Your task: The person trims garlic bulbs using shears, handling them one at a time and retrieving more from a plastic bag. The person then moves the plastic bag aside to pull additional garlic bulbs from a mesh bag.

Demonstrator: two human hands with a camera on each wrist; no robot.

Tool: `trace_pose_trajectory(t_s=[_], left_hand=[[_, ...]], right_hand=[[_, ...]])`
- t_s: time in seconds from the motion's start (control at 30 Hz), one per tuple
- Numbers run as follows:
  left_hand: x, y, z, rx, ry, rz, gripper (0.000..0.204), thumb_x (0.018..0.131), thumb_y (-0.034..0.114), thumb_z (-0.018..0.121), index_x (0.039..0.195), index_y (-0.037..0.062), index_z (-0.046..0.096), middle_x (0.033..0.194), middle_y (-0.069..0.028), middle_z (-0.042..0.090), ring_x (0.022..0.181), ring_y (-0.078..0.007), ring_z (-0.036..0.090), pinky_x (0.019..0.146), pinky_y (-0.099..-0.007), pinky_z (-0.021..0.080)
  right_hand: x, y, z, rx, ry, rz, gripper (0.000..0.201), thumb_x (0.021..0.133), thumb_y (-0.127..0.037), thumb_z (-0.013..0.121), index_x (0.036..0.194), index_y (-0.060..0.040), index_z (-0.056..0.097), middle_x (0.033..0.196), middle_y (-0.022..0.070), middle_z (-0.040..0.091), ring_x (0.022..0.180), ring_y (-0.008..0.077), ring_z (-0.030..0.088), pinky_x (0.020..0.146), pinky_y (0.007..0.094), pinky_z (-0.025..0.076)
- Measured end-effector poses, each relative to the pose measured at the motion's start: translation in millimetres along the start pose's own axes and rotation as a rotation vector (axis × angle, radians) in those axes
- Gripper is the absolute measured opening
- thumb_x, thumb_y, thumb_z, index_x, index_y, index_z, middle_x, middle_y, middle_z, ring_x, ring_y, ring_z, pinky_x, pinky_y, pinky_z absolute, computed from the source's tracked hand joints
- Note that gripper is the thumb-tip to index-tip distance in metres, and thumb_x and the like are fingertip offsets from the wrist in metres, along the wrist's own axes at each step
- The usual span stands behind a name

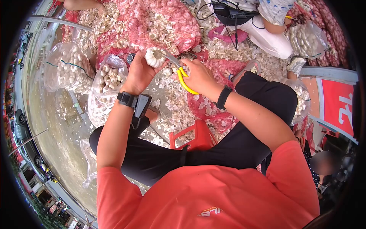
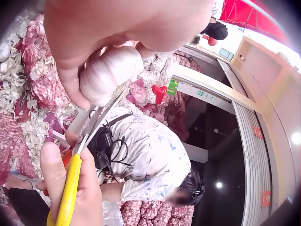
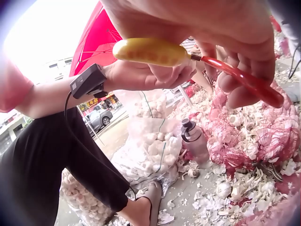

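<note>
A white garlic bulb (image 1: 154, 57) is pinched in the left hand (image 1: 140, 74), whose fingers curl round it in the left wrist view, where the bulb (image 2: 111, 75) shows large. The right hand (image 1: 199, 78) grips scissors with yellow handles (image 1: 183, 81). Their blades (image 2: 92, 126) lie against the underside of the bulb, at its root or stem end; which end cannot be told. In the right wrist view one handle looks yellow (image 3: 151, 52) and the other red (image 3: 242, 79), with the right hand (image 3: 207, 28) around them; the bulb is hidden there.
Clear bags of garlic (image 1: 74, 68) stand at the left, beside a bottle (image 3: 194, 141). Red net sacks (image 1: 160, 26) lie ahead among scattered peel (image 1: 179, 118). A red stool (image 1: 198, 136) is between the legs. Another person (image 2: 146, 150) sits opposite.
</note>
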State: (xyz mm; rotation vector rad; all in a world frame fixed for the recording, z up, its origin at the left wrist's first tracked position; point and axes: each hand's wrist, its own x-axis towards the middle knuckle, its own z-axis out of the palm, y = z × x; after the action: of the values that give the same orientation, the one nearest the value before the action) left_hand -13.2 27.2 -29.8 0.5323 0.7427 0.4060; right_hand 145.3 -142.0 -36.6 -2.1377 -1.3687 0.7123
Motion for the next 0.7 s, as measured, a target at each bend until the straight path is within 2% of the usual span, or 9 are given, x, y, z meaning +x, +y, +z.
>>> trace_pose_trajectory(t_s=[0.1, 0.17, 0.3, 0.37, 0.5, 0.6, 0.67, 0.7], left_hand=[[4, -6, -5, 0.062, 0.000, 0.007, 0.039, 0.106, 0.027, 0.040, 0.128, -0.0020, 0.054, 0.129, -0.0165, 0.063, 0.120, -0.0314, 0.061, 0.107, -0.0477, 0.050], [5, -11, -8, 0.104, 0.007, 0.008, 0.040, 0.106, 0.027, 0.039, 0.128, -0.0027, 0.053, 0.128, -0.0168, 0.063, 0.120, -0.0314, 0.061, 0.107, -0.0474, 0.050], [7, -13, -9, 0.058, 0.001, 0.006, 0.040, 0.106, 0.026, 0.039, 0.128, -0.0025, 0.055, 0.127, -0.0170, 0.064, 0.118, -0.0316, 0.062, 0.105, -0.0475, 0.051], [7, -10, -11, 0.043, -0.002, 0.018, 0.039, 0.106, 0.026, 0.039, 0.128, -0.0024, 0.055, 0.127, -0.0166, 0.064, 0.117, -0.0315, 0.063, 0.105, -0.0476, 0.051], [5, -2, -8, 0.046, 0.083, 0.005, 0.038, 0.106, 0.028, 0.042, 0.126, 0.0009, 0.057, 0.126, -0.0133, 0.065, 0.115, -0.0273, 0.064, 0.102, -0.0447, 0.052], [0, -1, -6, 0.120, 0.105, -0.008, 0.034, 0.105, 0.031, 0.047, 0.124, 0.0053, 0.059, 0.124, -0.0103, 0.066, 0.112, -0.0238, 0.064, 0.097, -0.0411, 0.052], [1, -1, -11, 0.175, 0.093, 0.013, 0.029, 0.104, 0.035, 0.055, 0.120, 0.0106, 0.060, 0.119, -0.0071, 0.066, 0.108, -0.0215, 0.065, 0.091, -0.0377, 0.051], [4, 6, -16, 0.178, 0.103, 0.018, 0.029, 0.104, 0.035, 0.055, 0.120, 0.0106, 0.060, 0.119, -0.0071, 0.066, 0.108, -0.0215, 0.065, 0.091, -0.0377, 0.051]], right_hand=[[1, 3, 1, -0.066, 0.016, 0.020, 0.052, 0.088, -0.048, 0.075, 0.126, -0.0148, 0.063, 0.102, 0.0175, 0.067, 0.094, 0.0398, 0.068, 0.078, 0.0478, 0.053], [4, 11, 7, -0.064, 0.021, -0.035, 0.044, 0.088, -0.045, 0.075, 0.120, -0.0155, 0.066, 0.093, 0.0154, 0.071, 0.087, 0.0383, 0.069, 0.071, 0.0476, 0.053], [7, 6, 6, -0.049, -0.010, 0.002, 0.039, 0.088, -0.042, 0.076, 0.113, -0.0143, 0.068, 0.089, 0.0139, 0.072, 0.085, 0.0370, 0.070, 0.068, 0.0468, 0.053], [7, 5, 5, 0.007, 0.133, -0.010, 0.041, 0.086, -0.043, 0.077, 0.112, -0.0136, 0.068, 0.089, 0.0140, 0.072, 0.084, 0.0373, 0.070, 0.068, 0.0475, 0.052], [6, 12, 4, -0.031, 0.207, -0.096, 0.043, 0.085, -0.045, 0.079, 0.113, -0.0134, 0.069, 0.087, 0.0139, 0.071, 0.081, 0.0373, 0.070, 0.067, 0.0472, 0.052], [9, 11, 4, -0.047, 0.106, -0.116, 0.044, 0.085, -0.046, 0.079, 0.113, -0.0129, 0.069, 0.084, 0.0139, 0.071, 0.077, 0.0364, 0.069, 0.065, 0.0473, 0.052], [8, -3, -11, -0.066, -0.067, -0.042, 0.039, 0.088, -0.041, 0.074, 0.115, -0.0140, 0.069, 0.090, 0.0165, 0.072, 0.083, 0.0377, 0.071, 0.071, 0.0493, 0.054], [8, -6, -14, -0.058, -0.071, -0.050, 0.039, 0.088, -0.041, 0.074, 0.115, -0.0140, 0.069, 0.090, 0.0165, 0.072, 0.083, 0.0377, 0.071, 0.071, 0.0493, 0.054]])
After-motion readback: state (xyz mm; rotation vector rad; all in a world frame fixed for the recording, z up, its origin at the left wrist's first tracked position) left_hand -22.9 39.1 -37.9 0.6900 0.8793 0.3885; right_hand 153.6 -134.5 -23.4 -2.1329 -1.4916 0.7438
